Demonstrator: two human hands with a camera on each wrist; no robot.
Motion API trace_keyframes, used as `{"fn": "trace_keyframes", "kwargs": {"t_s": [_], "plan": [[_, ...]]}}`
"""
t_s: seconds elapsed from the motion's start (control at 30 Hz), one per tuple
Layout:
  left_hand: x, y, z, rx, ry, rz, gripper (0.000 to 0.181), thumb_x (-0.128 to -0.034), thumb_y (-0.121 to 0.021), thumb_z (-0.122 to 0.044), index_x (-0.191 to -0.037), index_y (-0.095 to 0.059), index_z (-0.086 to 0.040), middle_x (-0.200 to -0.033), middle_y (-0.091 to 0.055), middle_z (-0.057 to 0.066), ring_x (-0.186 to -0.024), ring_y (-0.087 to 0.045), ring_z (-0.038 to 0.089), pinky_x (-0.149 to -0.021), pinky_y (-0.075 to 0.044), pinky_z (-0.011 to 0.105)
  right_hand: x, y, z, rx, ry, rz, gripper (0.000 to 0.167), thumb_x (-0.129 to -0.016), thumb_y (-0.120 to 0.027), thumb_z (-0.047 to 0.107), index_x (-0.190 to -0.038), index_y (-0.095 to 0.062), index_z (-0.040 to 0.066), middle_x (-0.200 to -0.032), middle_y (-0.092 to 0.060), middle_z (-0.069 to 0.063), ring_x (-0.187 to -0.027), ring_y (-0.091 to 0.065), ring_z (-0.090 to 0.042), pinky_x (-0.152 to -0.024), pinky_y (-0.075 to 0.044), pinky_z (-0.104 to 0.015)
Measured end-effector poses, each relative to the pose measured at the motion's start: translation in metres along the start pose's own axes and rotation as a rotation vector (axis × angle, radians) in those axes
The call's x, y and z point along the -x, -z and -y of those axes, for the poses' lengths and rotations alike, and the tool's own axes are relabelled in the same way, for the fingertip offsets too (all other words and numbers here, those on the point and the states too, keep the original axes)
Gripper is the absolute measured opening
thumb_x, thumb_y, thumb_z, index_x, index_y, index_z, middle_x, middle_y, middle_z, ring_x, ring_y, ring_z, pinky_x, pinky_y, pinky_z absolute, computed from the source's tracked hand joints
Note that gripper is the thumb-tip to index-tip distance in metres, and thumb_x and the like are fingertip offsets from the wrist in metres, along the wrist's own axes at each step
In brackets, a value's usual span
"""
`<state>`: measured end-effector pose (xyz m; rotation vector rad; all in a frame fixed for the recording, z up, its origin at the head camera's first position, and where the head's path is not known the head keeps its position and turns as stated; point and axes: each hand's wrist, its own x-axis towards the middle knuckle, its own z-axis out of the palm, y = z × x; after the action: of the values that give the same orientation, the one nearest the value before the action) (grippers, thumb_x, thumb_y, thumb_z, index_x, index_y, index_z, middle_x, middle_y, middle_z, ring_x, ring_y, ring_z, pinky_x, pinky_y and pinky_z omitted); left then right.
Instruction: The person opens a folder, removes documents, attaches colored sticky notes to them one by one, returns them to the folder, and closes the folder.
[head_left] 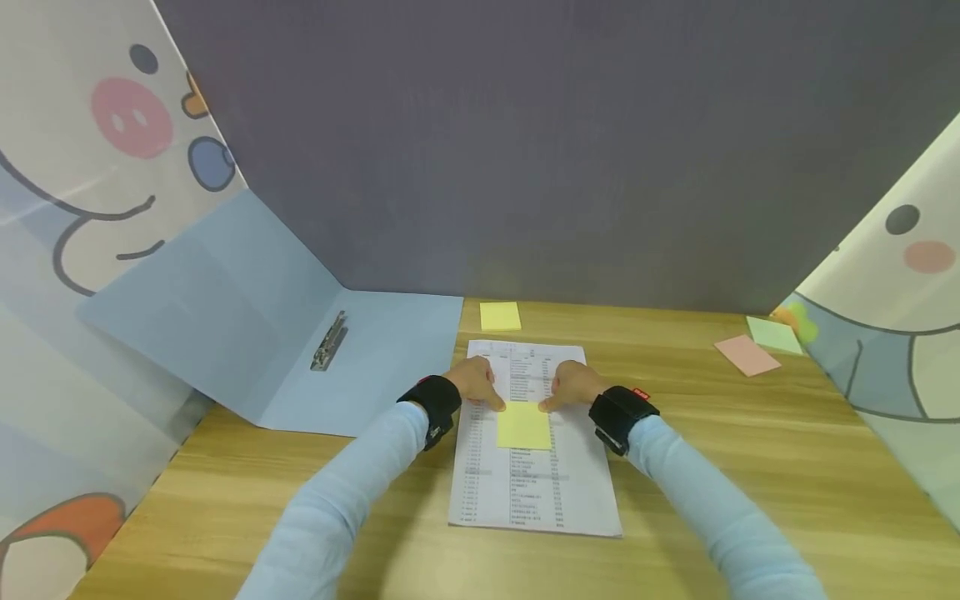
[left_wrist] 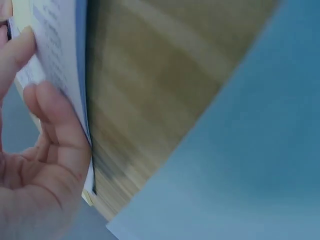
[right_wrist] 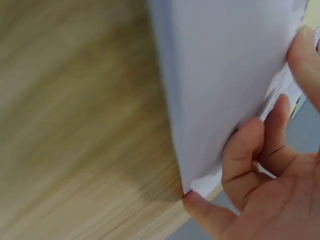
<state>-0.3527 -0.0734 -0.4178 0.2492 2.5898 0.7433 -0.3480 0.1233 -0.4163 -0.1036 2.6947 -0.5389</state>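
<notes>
A yellow sticky note [head_left: 522,427] lies on a stack of printed sheets [head_left: 536,504] on the table. My left hand [head_left: 472,378] is over the upper left part of the stack, its thumb at the note's top left corner. Across from it, my right hand [head_left: 575,383] has its thumb at the top right corner. Both hands' other fingers are bent and rest on the paper, seen in the left wrist view beside the stack's edge [left_wrist: 80,65] and in the right wrist view on the white sheet [right_wrist: 220,90].
An open light blue folder [head_left: 401,333] with a metal clip [head_left: 327,342] lies at the left, its cover raised against the wall. Behind the stack is another yellow sticky pad [head_left: 500,317]. Pink [head_left: 747,356] and pale green pads [head_left: 774,335] lie far right. A grey panel [head_left: 525,167] closes the back.
</notes>
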Motion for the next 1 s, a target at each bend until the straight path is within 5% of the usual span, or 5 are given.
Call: {"fn": "trace_keyframes", "kwargs": {"t_s": [0.2,0.33,0.63,0.83,1.0], "plan": [[0.009,-0.008,-0.009,-0.07,0.004,-0.004,0.057,-0.0624,-0.081,-0.042,-0.097,-0.054,-0.006,-0.091,-0.055,0.004,-0.079,-0.051,0.02,-0.066,-0.046,0.03,0.001,-0.006,0.001,0.079,-0.006,0.015,0.087,-0.055,-0.074,0.065,-0.105,-0.057,-0.003,-0.105,-0.047,-0.016,-0.076,-0.051,-0.025,-0.059,-0.043,-0.03],[0.013,-0.009,-0.012,-0.074,-0.025,-0.011,0.061,-0.0623,-0.082,-0.039,-0.102,-0.053,-0.004,-0.095,-0.055,0.006,-0.083,-0.05,0.02,-0.071,-0.046,0.031,0.002,-0.01,0.005,0.115,-0.016,-0.004,0.101,-0.053,-0.07,0.072,-0.115,-0.052,-0.006,-0.106,-0.043,-0.017,-0.073,-0.052,-0.026,-0.055,-0.041,-0.029],[0.005,-0.007,0.006,-0.022,-0.115,0.036,0.049,-0.0609,-0.086,-0.02,-0.092,-0.051,-0.005,-0.09,-0.052,0.006,-0.078,-0.049,0.019,-0.07,-0.045,0.03,0.006,-0.009,-0.005,0.028,0.082,0.011,0.054,-0.061,-0.081,0.046,-0.081,-0.052,0.004,-0.095,-0.041,-0.011,-0.071,-0.049,-0.023,-0.057,-0.039,-0.028],[0.01,-0.006,0.006,0.027,-0.167,0.063,0.041,-0.0636,-0.083,-0.011,-0.09,-0.053,-0.004,-0.094,-0.052,0.008,-0.084,-0.048,0.02,-0.077,-0.043,0.03,0.011,-0.006,-0.01,0.045,0.136,0.014,0.048,-0.064,-0.081,0.039,-0.079,-0.05,0.006,-0.093,-0.04,-0.009,-0.072,-0.047,-0.022,-0.058,-0.036,-0.026],[0.017,-0.003,0.001,-0.095,-0.178,0.101,0.034,-0.07,-0.079,-0.016,-0.092,-0.055,-0.007,-0.102,-0.054,0.005,-0.091,-0.048,0.018,-0.083,-0.044,0.033,0.008,-0.005,-0.012,0.059,0.17,0.042,0.047,-0.066,-0.079,0.039,-0.082,-0.049,0.007,-0.092,-0.04,-0.008,-0.073,-0.046,-0.021,-0.059,-0.036,-0.027]]}}
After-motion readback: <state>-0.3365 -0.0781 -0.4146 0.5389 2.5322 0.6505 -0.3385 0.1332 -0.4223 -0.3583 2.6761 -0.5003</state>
